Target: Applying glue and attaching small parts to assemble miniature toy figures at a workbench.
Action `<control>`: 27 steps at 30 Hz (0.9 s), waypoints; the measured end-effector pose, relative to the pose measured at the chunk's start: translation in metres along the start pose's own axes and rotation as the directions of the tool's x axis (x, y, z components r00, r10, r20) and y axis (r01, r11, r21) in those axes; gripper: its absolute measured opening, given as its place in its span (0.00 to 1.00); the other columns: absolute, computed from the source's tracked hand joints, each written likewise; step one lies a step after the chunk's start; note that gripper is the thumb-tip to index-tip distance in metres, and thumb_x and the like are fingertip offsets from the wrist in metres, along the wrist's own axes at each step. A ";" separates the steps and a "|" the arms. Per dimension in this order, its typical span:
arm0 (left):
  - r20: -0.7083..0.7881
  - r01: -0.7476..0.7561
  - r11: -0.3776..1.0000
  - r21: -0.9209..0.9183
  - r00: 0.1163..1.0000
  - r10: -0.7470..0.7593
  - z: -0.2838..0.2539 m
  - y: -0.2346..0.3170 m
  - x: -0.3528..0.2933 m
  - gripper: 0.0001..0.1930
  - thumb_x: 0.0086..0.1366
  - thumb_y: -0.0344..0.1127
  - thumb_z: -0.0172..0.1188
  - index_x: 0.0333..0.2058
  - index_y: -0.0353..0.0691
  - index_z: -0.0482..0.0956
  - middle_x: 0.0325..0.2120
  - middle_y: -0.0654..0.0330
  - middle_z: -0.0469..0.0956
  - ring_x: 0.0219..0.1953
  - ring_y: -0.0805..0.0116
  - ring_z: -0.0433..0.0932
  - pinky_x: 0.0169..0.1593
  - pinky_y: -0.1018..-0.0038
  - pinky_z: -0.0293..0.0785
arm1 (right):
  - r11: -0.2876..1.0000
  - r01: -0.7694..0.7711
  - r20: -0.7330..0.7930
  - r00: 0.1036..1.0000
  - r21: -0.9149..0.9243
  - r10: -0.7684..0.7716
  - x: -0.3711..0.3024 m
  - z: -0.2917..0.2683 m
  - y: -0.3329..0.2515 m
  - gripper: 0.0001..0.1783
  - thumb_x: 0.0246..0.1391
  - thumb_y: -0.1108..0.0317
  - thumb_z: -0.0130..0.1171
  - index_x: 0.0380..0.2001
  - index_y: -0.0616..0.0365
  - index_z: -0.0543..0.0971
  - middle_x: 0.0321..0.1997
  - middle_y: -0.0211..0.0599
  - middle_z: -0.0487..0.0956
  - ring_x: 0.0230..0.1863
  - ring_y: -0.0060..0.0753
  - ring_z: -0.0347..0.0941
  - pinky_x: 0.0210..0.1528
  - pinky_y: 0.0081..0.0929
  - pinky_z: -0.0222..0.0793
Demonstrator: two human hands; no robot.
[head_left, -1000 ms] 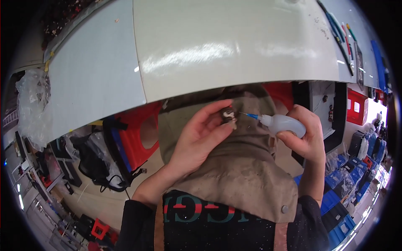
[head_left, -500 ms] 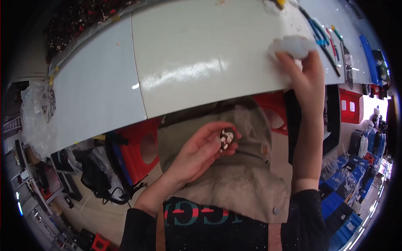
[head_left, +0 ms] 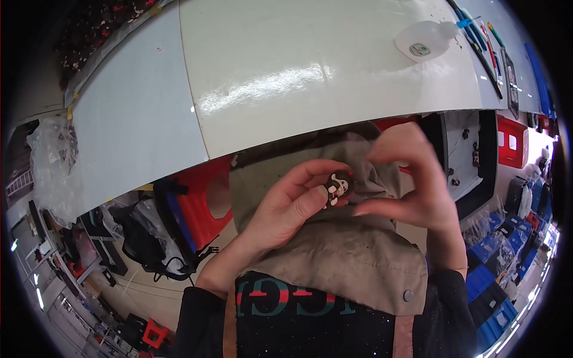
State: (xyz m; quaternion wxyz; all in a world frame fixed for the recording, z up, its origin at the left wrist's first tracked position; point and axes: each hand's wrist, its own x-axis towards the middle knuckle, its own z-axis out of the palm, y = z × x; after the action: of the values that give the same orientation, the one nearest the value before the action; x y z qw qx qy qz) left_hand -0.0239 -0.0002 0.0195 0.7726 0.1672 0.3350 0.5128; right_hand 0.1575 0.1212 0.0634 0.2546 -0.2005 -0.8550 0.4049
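Near the centre of the frame, a small brown-and-white figurine (head_left: 340,186) sits in the left hand (head_left: 287,204), pinched between the thumb and the curled fingers, its pale-marked side facing up. Just to its right, the right hand (head_left: 425,192) (slightly blurred) has its thumb and fingers spread apart, with nothing between them. Both hands are above a tan apron (head_left: 334,253), below the front edge of the glossy pale table (head_left: 322,89).

At the upper right of the frame, a whitish squeeze bottle (head_left: 421,39) lies on its side on the table, its blue tip (head_left: 465,23) pointing toward several hand tools (head_left: 490,51). Right of the right hand, small dark pieces lie inside a black-walled tray (head_left: 489,149). A crumpled clear plastic bag (head_left: 54,164) hangs at the left.
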 end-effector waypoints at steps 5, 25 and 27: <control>0.104 -0.025 1.000 0.007 0.994 0.024 0.000 -0.005 -0.003 0.23 0.67 0.35 0.52 0.57 0.35 0.60 0.50 0.59 0.68 0.53 0.72 0.67 0.56 0.74 0.63 | 0.992 0.001 0.012 1.000 0.130 -0.002 -0.007 0.016 0.001 0.30 0.28 0.74 0.75 0.38 0.56 0.71 0.35 0.35 0.73 0.37 0.39 0.70 0.39 0.33 0.66; 0.071 0.000 0.997 0.074 0.997 -0.006 0.001 -0.006 -0.005 0.20 0.67 0.35 0.52 0.54 0.33 0.64 0.45 0.61 0.71 0.48 0.75 0.69 0.53 0.76 0.65 | 0.992 -0.009 0.002 1.000 0.123 0.008 -0.007 0.014 -0.002 0.22 0.29 0.75 0.74 0.30 0.55 0.73 0.30 0.31 0.74 0.32 0.36 0.72 0.34 0.29 0.68; 0.083 -0.013 0.995 0.100 0.997 0.005 0.001 -0.006 -0.004 0.19 0.67 0.35 0.52 0.54 0.33 0.64 0.44 0.61 0.71 0.48 0.75 0.69 0.53 0.76 0.66 | 0.991 -0.032 0.021 0.999 0.131 0.029 -0.006 0.013 -0.003 0.21 0.29 0.74 0.74 0.28 0.55 0.73 0.29 0.31 0.75 0.31 0.35 0.72 0.33 0.28 0.68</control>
State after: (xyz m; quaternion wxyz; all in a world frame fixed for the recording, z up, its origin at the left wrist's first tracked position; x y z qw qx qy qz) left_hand -0.0201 -0.0069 0.0178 0.7742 0.2282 0.3273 0.4914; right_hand 0.1538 0.1081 0.0574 0.2531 -0.1926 -0.8257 0.4660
